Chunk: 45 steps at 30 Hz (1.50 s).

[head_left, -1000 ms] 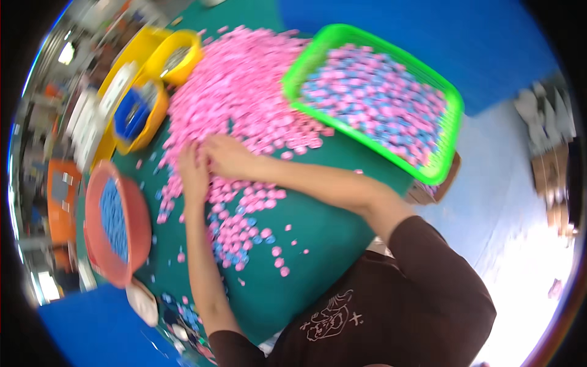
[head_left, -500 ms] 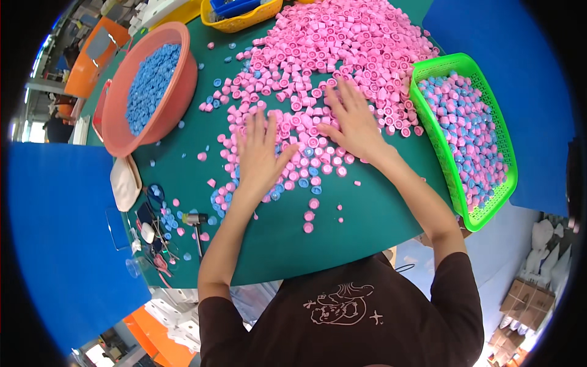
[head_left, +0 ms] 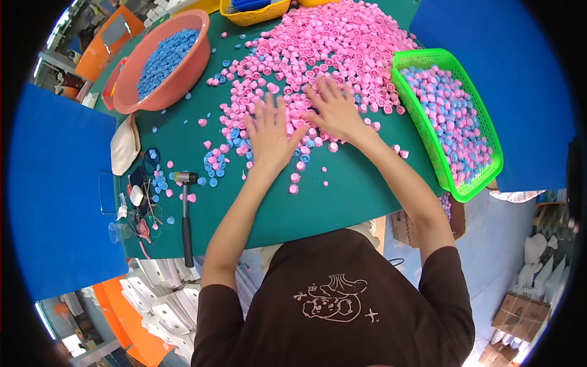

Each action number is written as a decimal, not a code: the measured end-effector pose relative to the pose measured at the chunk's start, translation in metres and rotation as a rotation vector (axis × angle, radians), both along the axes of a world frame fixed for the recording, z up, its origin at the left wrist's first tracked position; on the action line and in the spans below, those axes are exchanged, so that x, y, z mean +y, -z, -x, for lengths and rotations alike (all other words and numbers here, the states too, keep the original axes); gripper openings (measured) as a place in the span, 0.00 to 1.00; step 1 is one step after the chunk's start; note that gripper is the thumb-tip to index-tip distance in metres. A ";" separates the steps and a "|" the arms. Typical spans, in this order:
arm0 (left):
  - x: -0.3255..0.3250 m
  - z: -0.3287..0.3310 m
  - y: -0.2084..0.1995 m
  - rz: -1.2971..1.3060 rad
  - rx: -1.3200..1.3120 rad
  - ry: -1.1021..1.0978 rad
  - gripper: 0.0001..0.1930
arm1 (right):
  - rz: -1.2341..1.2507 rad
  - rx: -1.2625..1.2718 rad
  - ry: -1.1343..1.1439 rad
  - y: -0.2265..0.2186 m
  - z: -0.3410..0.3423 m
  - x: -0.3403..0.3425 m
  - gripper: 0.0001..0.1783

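My left hand [head_left: 271,137] lies palm down with fingers spread over small pink cup-shaped caps on the green table. Beside it, my right hand [head_left: 338,113] is spread flat in the same way, its thumb pointing toward the left hand. Pink caps [head_left: 298,116] fill the gap between the hands, and some blue caps [head_left: 214,162] lie left of and below the left hand. Beyond my fingers rises a large heap of pink caps [head_left: 333,40]. Neither hand grasps anything; what lies under the palms is hidden.
A salmon basin [head_left: 197,64] of blue pieces stands at far left. At right is a green basket [head_left: 469,191] of mixed pink and blue pieces. A hammer [head_left: 186,211], a beige pouch [head_left: 125,145] and small tools lie at left. A yellow basket [head_left: 260,16] stands at the back.
My hands have come closer together, the left moving rightward and the right leftward over the table. Caps between and ahead of them have bunched up. The whole view has shifted slightly.
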<state>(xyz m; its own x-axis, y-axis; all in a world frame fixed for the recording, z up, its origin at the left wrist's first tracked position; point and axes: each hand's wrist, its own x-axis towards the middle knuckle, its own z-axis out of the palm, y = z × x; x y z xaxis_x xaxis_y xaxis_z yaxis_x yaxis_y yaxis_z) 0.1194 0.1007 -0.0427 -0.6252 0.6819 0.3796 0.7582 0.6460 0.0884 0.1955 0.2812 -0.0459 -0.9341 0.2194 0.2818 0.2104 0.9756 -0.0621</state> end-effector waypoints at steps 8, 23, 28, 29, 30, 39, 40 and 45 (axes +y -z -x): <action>-0.024 -0.017 -0.003 0.109 -0.153 0.163 0.47 | 0.060 0.027 -0.227 0.001 -0.017 0.014 0.37; -0.034 -0.040 -0.022 0.178 -0.182 0.255 0.42 | 0.194 -0.144 -0.284 -0.027 -0.054 -0.004 0.34; -0.030 -0.045 -0.031 0.128 -0.288 0.295 0.42 | 0.284 0.032 -0.353 -0.027 -0.058 -0.015 0.32; -0.030 -0.043 -0.035 0.090 -0.321 0.276 0.40 | 0.284 -0.035 -0.345 -0.028 -0.057 -0.016 0.31; -0.034 -0.041 -0.037 0.110 -0.336 0.277 0.40 | 0.307 -0.042 -0.340 -0.030 -0.058 -0.017 0.31; -0.048 -0.039 -0.037 0.197 -0.397 0.433 0.34 | 0.621 -0.003 -0.256 -0.034 -0.078 -0.014 0.25; -0.044 -0.041 -0.038 0.153 -0.398 0.488 0.33 | 0.625 -0.017 -0.262 -0.034 -0.078 -0.020 0.25; -0.047 -0.047 -0.027 0.153 -0.471 0.541 0.37 | 0.447 -0.155 -0.402 -0.033 -0.072 -0.029 0.34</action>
